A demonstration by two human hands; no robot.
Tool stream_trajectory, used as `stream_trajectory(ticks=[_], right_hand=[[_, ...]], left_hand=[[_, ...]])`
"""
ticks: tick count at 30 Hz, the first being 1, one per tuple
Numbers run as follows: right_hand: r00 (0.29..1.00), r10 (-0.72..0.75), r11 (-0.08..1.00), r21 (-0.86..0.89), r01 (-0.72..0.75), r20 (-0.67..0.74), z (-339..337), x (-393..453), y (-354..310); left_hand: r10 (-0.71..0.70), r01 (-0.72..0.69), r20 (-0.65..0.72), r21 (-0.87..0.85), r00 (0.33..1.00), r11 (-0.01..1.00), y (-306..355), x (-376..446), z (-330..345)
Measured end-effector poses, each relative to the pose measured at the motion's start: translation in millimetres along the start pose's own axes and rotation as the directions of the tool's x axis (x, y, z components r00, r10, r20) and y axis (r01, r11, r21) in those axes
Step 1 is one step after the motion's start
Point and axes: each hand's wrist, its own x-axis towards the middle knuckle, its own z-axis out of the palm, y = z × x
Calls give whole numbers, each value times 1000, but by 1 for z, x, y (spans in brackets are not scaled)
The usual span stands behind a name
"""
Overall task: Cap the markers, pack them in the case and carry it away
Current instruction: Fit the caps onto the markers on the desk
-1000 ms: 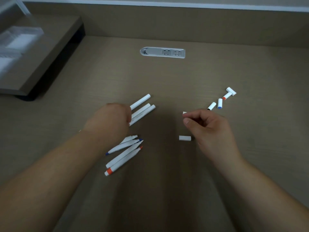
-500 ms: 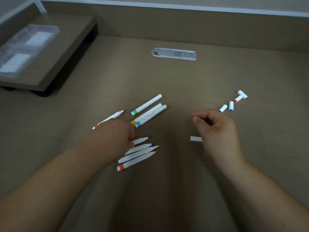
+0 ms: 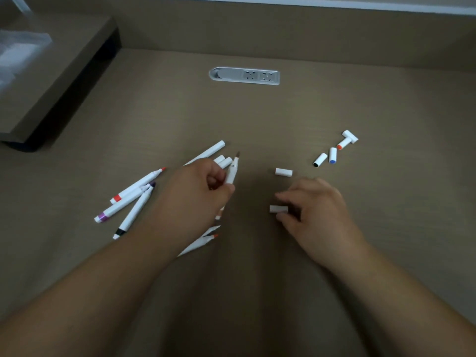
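Observation:
My left hand [image 3: 198, 194] grips an uncapped white marker [image 3: 232, 169] with a brown tip that points up and away. My right hand [image 3: 311, 210] pinches a white cap [image 3: 278, 208] just above the desk. Another loose cap [image 3: 283, 172] lies beyond it. Three uncapped markers [image 3: 131, 197] with red, purple and black bands lie fanned out at the left. Capped markers [image 3: 213, 150] lie behind my left hand, and more uncapped ones [image 3: 203, 240] show under my left wrist. Several caps [image 3: 332, 153] are scattered at the right.
A raised shelf [image 3: 51, 73] stands at the back left with a clear plastic case [image 3: 18, 52] on it. A silver socket strip [image 3: 244, 76] is set into the brown desk [image 3: 257, 119] near the back wall.
My left hand has lifted a brown-tipped marker off the desk. My right hand has come down and taken the white cap that lay beside it. The view has shifted.

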Motion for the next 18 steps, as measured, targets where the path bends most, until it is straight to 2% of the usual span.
stream_trajectory(ticks=[2, 4, 6, 9, 11, 15, 18], right_hand=[[998, -11, 997, -80, 16, 67, 1, 0, -2], [996, -38, 996, -81, 44, 78, 2, -1, 0], [998, -34, 998, 47, 32, 46, -1, -1, 0], [995, 98, 939, 330, -99, 20, -12, -3, -1], [990, 137, 912, 387, -135, 24, -17, -5, -1], [991, 123, 933, 333, -136, 60, -18, -5, 5], [999, 3, 987, 158, -10, 48, -14, -3, 11]], left_hand=[[-62, 67, 35, -176, 997, 982, 12, -1, 10], [-67, 84, 72, -265, 995, 961, 20, -1, 20], [-79, 106, 94, -333, 992, 937, 25, 2, 28], [-138, 182, 138, -395, 981, 901, 29, 7, 36], [-163, 220, 171, -410, 972, 885, 32, 10, 40], [-169, 229, 176, -414, 970, 881, 35, 12, 46], [-164, 215, 156, -408, 974, 887, 34, 13, 48]])
